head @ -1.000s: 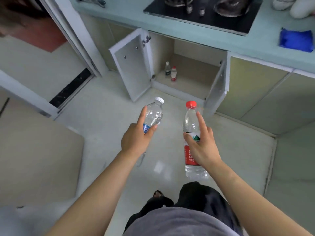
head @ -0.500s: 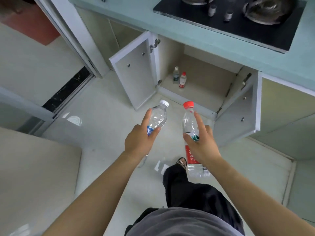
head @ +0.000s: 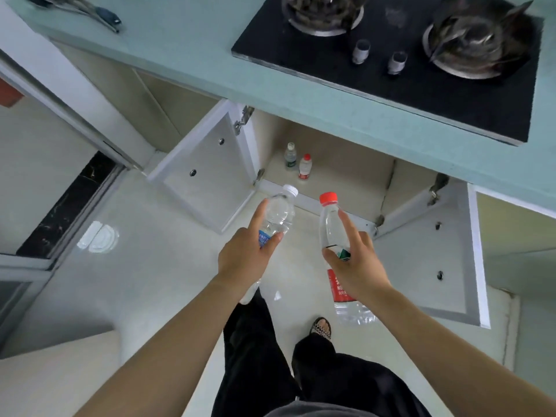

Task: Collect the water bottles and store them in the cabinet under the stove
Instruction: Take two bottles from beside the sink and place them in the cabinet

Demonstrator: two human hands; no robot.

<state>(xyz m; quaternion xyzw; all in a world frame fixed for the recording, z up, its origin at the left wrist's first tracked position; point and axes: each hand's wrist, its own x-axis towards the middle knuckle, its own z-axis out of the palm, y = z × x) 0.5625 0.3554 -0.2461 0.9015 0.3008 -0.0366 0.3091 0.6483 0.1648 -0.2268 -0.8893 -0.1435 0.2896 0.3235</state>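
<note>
Open under-stove cabinet; each hand clamped on one bottle, label writing unreadable.

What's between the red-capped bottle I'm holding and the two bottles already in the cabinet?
In the head view, only the cabinet's white bottom sill and bare shelf floor lie between the red-capped bottle and the two stored bottles. Both doors stand open.

A pale teal countertop carries dark-handled metal utensils near its left end. A glossy white tiled floor lies below, with a black marble threshold strip on the left.
</note>
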